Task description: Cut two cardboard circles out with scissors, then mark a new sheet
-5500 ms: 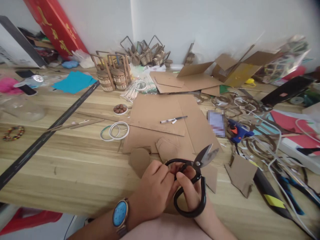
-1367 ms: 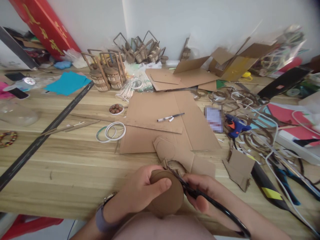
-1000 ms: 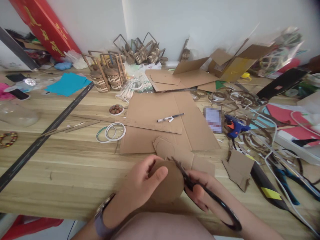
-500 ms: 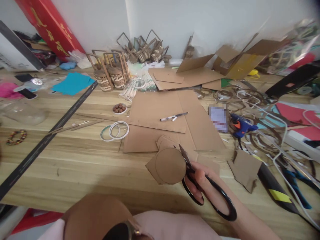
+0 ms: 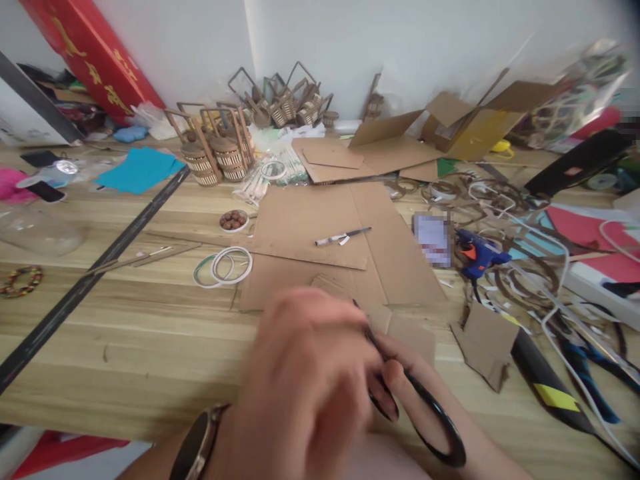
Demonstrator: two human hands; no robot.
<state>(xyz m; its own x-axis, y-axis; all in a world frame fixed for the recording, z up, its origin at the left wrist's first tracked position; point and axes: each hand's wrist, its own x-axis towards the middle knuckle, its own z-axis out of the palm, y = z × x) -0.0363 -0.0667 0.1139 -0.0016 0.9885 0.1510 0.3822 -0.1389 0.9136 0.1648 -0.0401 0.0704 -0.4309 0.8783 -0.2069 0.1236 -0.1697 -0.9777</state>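
My right hand (image 5: 400, 373) is closed through the handles of black-handled scissors (image 5: 443, 450), their blades pointing up and away from me. My left hand (image 5: 310, 373), smeared by motion and with a watch (image 5: 197, 443) at its wrist, is in front of the scissors' blades. Its fingers look bent, but what they hold, if anything, is hidden. The cardboard piece with a drawn circle, seen earlier at the blades, is now behind this hand. Beyond it, a small cardboard scrap (image 5: 330, 285) lies on a large cardboard sheet (image 5: 320, 207).
A pen (image 5: 344, 237) lies on the sheet. Left of it are white rings (image 5: 232, 265) and a bowl of brown balls (image 5: 233, 221). A blue glue gun (image 5: 483, 253), cables and pliers (image 5: 590, 373) crowd the right side. Small woven baskets (image 5: 200, 160) stand at the back.
My left hand has come up from the lower left to the scissors, covering the cardboard piece with the drawn circle. My right hand keeps the scissors in nearly the same place.
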